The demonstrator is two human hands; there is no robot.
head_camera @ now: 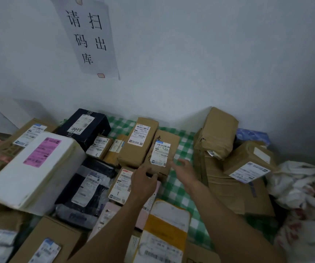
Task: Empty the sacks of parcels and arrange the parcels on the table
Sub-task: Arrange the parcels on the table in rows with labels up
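Many parcels cover a table with a green checked cloth [179, 188]. My left hand [144, 180] rests on the near end of a brown paper-wrapped parcel [164, 149] with a white label, fingers curled on its edge. My right hand [184, 168] hovers just right of that parcel, fingers spread, holding nothing. Beside it lies a second brown parcel [138, 143]. A white sack [302, 204] with red print lies crumpled at the right edge.
A large white foam box [33, 169] with a pink label stands at left. A dark blue box [85, 126] sits at the back. Stacked brown cartons [226, 168] fill the right. Black bags [88, 188] and a yellow envelope [166, 230] lie near. The wall carries a paper sign [89, 37].
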